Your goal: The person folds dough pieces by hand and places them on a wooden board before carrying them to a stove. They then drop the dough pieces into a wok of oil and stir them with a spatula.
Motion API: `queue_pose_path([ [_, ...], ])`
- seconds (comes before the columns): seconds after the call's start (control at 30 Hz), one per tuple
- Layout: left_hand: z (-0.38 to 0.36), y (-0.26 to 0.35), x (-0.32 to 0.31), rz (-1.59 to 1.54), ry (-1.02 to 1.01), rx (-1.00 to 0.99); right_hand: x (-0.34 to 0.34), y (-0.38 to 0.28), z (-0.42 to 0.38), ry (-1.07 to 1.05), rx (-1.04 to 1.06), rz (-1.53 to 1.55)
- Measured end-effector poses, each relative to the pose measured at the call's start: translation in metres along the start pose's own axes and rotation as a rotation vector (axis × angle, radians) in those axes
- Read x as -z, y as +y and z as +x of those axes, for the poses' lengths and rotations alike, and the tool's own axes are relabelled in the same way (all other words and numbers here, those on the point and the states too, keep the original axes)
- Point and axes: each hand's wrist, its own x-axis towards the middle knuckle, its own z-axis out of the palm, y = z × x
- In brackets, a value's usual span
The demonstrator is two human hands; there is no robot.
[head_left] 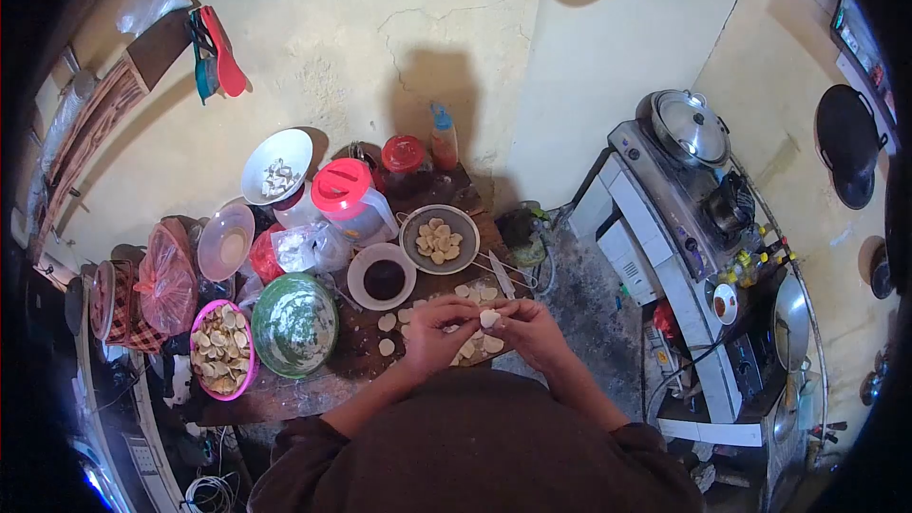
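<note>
My left hand (437, 332) and my right hand (535, 332) meet over the front of the wooden table. Between their fingertips they pinch a small pale round piece (489, 319) that looks like a flat dough disc. Similar pale discs (387, 347) lie spread on the tabletop around and under my hands, some of them hidden. Just beyond, a round sieve (406, 243) holds a heap of pale pieces (438, 241). Left of it stands a white bowl (353, 279) with dark liquid (384, 279). A knife (501, 275) rests at the table's right side.
To the left are a green basin (296, 325), a pink basket (253, 353) of pale pieces, and a red-lidded pitcher (345, 190). Behind them a white bowl (276, 152) sits raised. At right, a stove (665, 195) carries a lidded pot (692, 126).
</note>
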Motion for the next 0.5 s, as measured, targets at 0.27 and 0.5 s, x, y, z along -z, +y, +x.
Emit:
queue_pose_path([
  [0.27,0.006,0.014,0.001,0.505,-0.070,-0.418,0.007,0.008,0.004,0.016,0.016,0.051],
  [0.5,0.005,0.013,-0.002,-0.110,-0.155,0.069,0.005,0.014,0.004,0.055,0.162,-0.050],
])
